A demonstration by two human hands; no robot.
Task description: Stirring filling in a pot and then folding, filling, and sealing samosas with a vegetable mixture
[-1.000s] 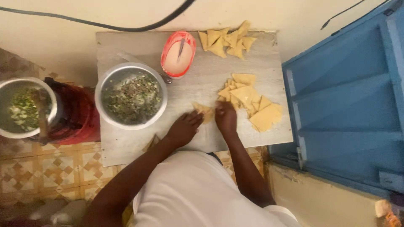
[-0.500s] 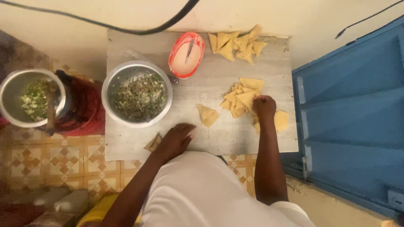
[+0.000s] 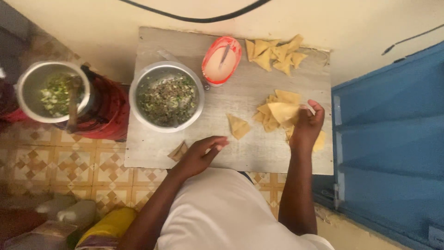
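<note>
My right hand [image 3: 307, 124] lifts one pale dough sheet [image 3: 283, 111] off a loose stack of dough sheets [image 3: 277, 99] at the right side of the grey wooden table [image 3: 249, 148]. My left hand [image 3: 200, 155] rests empty near the table's front edge, fingers relaxed and apart. A single folded dough triangle [image 3: 238, 126] lies between the hands. A steel bowl of chopped green-and-brown filling [image 3: 167, 96] stands at the left of the table. Behind it is a red oval dish [image 3: 221, 60] with pale paste and a utensil in it.
A pile of folded triangular pastries [image 3: 275, 54] lies at the table's back right. A small brown scrap [image 3: 178, 151] sits by the front edge. Left of the table, a steel pot [image 3: 52, 91] with greens stands on a red container [image 3: 107, 111]. A blue door [image 3: 388, 148] is at right.
My right hand moved from the middle of the table to the stack and picked up a sheet. The folded triangle was left lying on the table; my left hand drew back toward the front edge.
</note>
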